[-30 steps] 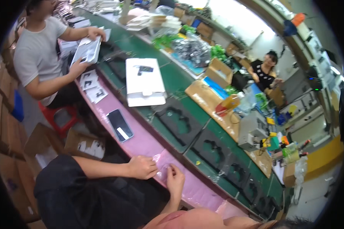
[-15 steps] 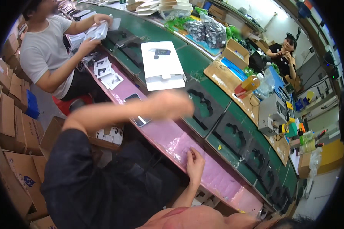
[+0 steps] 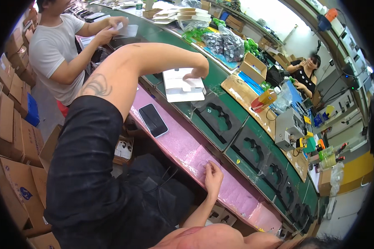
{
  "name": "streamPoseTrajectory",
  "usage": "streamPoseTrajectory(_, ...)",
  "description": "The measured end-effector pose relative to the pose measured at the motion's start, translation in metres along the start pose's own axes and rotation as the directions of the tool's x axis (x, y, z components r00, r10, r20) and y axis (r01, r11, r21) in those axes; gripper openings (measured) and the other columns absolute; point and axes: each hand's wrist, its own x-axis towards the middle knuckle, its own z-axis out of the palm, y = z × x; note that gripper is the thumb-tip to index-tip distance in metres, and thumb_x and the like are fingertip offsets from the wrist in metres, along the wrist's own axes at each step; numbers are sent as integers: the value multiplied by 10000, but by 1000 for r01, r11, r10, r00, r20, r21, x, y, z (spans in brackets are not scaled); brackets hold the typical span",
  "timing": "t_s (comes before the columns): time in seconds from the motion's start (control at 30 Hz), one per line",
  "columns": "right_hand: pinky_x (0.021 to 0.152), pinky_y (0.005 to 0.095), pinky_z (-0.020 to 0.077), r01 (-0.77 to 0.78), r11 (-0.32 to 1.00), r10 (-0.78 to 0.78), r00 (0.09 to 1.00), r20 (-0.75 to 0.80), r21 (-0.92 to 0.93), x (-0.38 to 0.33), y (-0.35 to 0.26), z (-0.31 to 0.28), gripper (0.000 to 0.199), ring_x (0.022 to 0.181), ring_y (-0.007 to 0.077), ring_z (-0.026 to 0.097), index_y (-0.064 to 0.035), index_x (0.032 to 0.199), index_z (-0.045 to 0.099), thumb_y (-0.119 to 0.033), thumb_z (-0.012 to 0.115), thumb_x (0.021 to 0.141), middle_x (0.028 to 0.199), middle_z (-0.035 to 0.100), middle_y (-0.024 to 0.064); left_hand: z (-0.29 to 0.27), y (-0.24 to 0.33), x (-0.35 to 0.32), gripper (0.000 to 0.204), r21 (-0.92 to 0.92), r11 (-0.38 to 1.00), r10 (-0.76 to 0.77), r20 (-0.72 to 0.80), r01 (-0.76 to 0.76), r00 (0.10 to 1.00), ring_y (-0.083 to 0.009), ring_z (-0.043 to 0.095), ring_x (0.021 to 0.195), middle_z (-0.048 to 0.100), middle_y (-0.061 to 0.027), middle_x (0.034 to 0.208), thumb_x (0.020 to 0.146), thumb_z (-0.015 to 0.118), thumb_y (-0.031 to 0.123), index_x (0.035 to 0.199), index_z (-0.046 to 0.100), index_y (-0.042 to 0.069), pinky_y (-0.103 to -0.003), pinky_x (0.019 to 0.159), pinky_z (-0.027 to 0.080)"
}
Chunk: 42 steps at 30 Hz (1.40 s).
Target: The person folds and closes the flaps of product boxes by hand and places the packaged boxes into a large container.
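On the green work surface lies a white box (image 3: 178, 92) with a tab and flap on its near end. My left hand (image 3: 198, 69) reaches over from the left, its bent fingers down on the box; the forearm hides the box's far part. Over the pink plastic-covered ledge (image 3: 187, 150), my right hand (image 3: 213, 176) is closed with thumb and fingertips pinched together. Whatever may be between those fingertips is too small to make out. A phone (image 3: 153, 120) with a dark screen lies on the ledge, left of both hands.
Black foam cutouts (image 3: 217, 120) line the green surface to the right. Beyond them are a wooden board (image 3: 241, 92), an orange bottle (image 3: 265, 99) and a grey machine (image 3: 293, 125). Cartons (image 3: 27, 195) stack at left. A co-worker (image 3: 56, 50) handles papers; another person (image 3: 306, 74) sits far right.
My left hand has swung from above the ledge, away from me, onto the white box. That uncovers the phone. My right hand stays pinched in place. The left co-worker's hands have shifted with the papers.
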Motion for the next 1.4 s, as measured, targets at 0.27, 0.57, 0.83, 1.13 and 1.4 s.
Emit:
streamPoseTrajectory(0.27, 717, 327, 561, 33, 999, -32, 999, 11, -40, -1, -1, 2, 364, 745, 169, 692, 64, 1280, 757, -189, 726, 1020, 899, 773, 133, 16, 1, -9, 908, -11, 992, -128, -28, 128, 991, -393, 722, 1177, 768, -176, 1259, 526, 1092, 368, 1273, 738, -10, -514, 938, 607)
streamPoseTrajectory(0.57, 794, 385, 584, 23, 998, -26, 999, -38, -61, -2, 0, -5, 383, 799, 264, 746, 45, 1261, 770, -236, 719, 1006, 963, 801, 214, 7, -2, 5, 946, 14, 996, -87, 102, 86, 991, -418, 698, 1214, 745, -200, 1359, 586, 1023, 651, 1241, 809, 4, -497, 1058, 548)
streamPoseTrajectory(0.83, 737, 351, 568, 122, 990, -127, 989, -70, -77, -3, 11, 3, 379, 763, 198, 721, 55, 1274, 753, -215, 732, 1009, 891, 784, 169, 50, -32, 14, 1112, -131, 979, 147, -57, -153, 988, -423, 669, 1292, 706, -248, 1379, 605, 1025, 615, 1422, 653, -41, -498, 1114, 525)
streamPoseTrajectory(1.13, 746, 367, 574, 113, 986, -119, 992, -45, -120, -4, -4, -1, 373, 760, 230, 737, 44, 1254, 765, -223, 743, 995, 920, 794, 199, 40, -14, -11, 1017, -194, 980, 30, -124, -54, 992, -422, 699, 1222, 738, -244, 1279, 568, 1063, 470, 1352, 665, -41, -474, 1041, 560)
streamPoseTrajectory(1.4, 772, 373, 584, 85, 988, -88, 996, -17, -129, -4, -12, -4, 373, 801, 244, 757, 41, 1260, 763, -223, 735, 998, 970, 806, 206, 40, -11, -14, 986, -201, 979, 12, -132, -39, 991, -409, 709, 1194, 752, -226, 1227, 551, 1068, 467, 1294, 672, -47, -460, 1021, 565)
